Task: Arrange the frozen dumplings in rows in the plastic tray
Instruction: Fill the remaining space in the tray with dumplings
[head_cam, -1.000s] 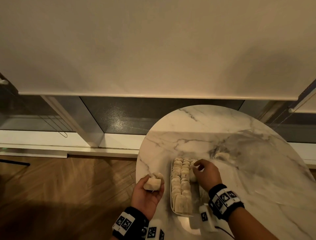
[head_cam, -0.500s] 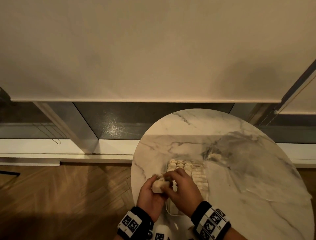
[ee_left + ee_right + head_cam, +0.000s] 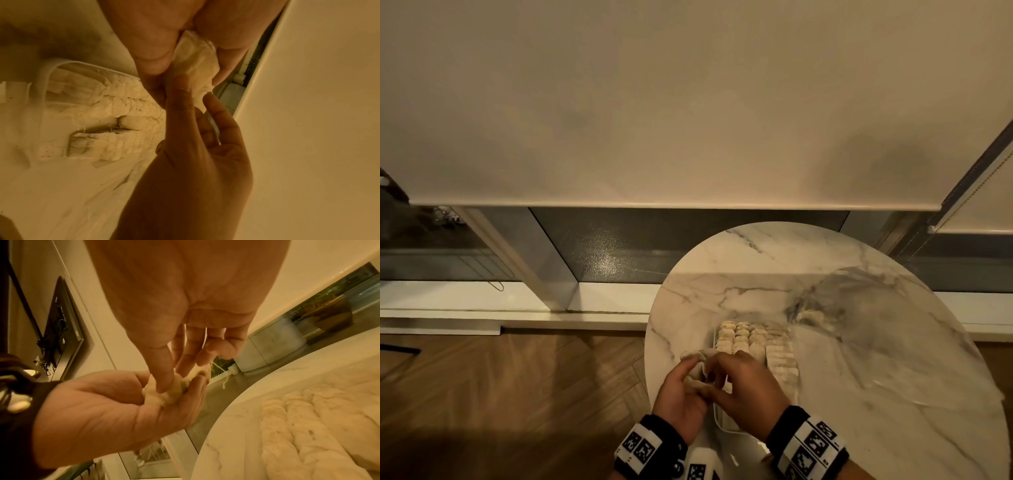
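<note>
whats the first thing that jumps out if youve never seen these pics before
Both hands meet at the near left edge of the round marble table: the left hand cups a clump of dumplings while the right hand pinches at it. Just right of them, the plastic tray already holds tight rows of dumplings.

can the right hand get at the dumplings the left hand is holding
Probably yes: the right hand already has its fingers on the dumpling clump cradled in the left hand, beside the tray, with nothing between them.
</note>
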A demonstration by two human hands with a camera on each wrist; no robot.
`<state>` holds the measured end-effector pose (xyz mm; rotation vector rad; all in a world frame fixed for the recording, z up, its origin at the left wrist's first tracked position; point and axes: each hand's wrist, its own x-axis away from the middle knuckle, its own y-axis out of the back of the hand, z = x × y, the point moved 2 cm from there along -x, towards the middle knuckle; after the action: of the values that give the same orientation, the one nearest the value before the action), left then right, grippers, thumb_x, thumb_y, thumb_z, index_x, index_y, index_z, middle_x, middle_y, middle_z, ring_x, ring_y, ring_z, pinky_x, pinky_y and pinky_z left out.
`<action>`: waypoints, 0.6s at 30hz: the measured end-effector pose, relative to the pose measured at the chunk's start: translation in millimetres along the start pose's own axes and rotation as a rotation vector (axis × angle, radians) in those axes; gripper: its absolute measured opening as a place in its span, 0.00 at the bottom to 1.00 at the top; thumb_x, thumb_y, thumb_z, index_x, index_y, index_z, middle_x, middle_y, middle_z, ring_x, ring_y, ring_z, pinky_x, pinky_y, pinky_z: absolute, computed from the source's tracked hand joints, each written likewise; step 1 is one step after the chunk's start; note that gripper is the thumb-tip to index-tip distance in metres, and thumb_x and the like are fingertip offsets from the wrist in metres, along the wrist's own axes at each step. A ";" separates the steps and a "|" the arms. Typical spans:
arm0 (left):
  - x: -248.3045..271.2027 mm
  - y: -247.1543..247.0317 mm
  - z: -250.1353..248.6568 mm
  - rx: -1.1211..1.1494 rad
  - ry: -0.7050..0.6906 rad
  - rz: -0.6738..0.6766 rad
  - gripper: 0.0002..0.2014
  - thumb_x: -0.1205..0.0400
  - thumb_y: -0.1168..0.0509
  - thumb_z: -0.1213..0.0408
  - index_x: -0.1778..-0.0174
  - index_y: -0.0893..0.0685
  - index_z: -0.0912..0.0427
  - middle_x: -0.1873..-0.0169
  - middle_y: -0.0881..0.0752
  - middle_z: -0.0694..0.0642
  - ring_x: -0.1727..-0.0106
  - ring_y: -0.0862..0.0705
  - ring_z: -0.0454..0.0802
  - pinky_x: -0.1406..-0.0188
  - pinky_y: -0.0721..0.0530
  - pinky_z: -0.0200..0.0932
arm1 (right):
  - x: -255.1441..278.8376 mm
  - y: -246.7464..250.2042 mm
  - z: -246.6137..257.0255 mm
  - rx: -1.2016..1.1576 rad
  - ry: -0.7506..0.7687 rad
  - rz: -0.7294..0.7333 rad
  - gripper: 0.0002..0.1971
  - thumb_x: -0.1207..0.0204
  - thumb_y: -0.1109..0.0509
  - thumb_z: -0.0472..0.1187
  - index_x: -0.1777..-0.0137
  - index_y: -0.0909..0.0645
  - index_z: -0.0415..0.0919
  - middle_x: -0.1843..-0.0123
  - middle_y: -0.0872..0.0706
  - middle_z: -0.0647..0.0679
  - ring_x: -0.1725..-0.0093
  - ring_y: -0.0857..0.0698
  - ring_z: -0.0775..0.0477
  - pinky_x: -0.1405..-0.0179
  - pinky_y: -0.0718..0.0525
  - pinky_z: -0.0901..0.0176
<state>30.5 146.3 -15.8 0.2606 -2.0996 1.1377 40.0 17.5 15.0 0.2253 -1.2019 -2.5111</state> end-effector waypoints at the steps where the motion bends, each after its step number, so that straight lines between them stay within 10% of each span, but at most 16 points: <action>1: 1.7 -1.8 -1.2 -0.007 0.000 0.003 0.13 0.20 0.37 0.63 0.55 0.10 0.68 0.59 0.11 0.65 0.61 0.13 0.55 0.59 0.18 0.45 | 0.1 -0.2 0.4 -0.019 0.003 0.028 0.15 0.29 0.33 0.64 0.50 0.19 0.58 0.61 0.17 0.64 0.56 0.22 0.61 0.57 0.19 0.57; 7: 1.7 9.2 -9.4 0.058 0.030 -0.132 0.10 0.18 0.37 0.65 0.56 0.13 0.66 0.63 0.12 0.64 0.61 0.13 0.58 0.60 0.11 0.50 | 2.2 13.3 8.1 -0.677 -0.235 0.196 0.04 0.32 0.19 0.41 0.62 0.11 0.43 0.69 0.14 0.56 0.66 0.19 0.60 0.63 0.21 0.64; 12: -4.1 22.8 -15.2 0.196 0.014 -0.235 0.04 0.19 0.36 0.70 0.56 0.18 0.68 0.69 0.12 0.66 0.71 0.12 0.60 0.69 0.10 0.51 | -1.7 26.6 11.2 -1.550 -0.564 0.136 0.10 0.40 0.27 0.28 0.60 0.20 0.37 0.58 0.14 0.33 0.62 0.13 0.37 0.71 0.18 0.56; 18: -2.7 21.2 -14.7 0.229 0.018 -0.200 0.04 0.24 0.35 0.73 0.55 0.18 0.68 0.67 0.11 0.67 0.58 0.14 0.64 0.69 0.09 0.53 | -7.7 43.6 19.1 -1.420 -0.476 0.034 0.09 0.28 0.20 0.35 0.51 0.16 0.37 0.60 0.14 0.38 0.66 0.15 0.41 0.73 0.22 0.59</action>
<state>29.6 170.0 -26.2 0.5533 -1.8796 1.2524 52.0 8.9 60.9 -0.7450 0.6577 -2.7677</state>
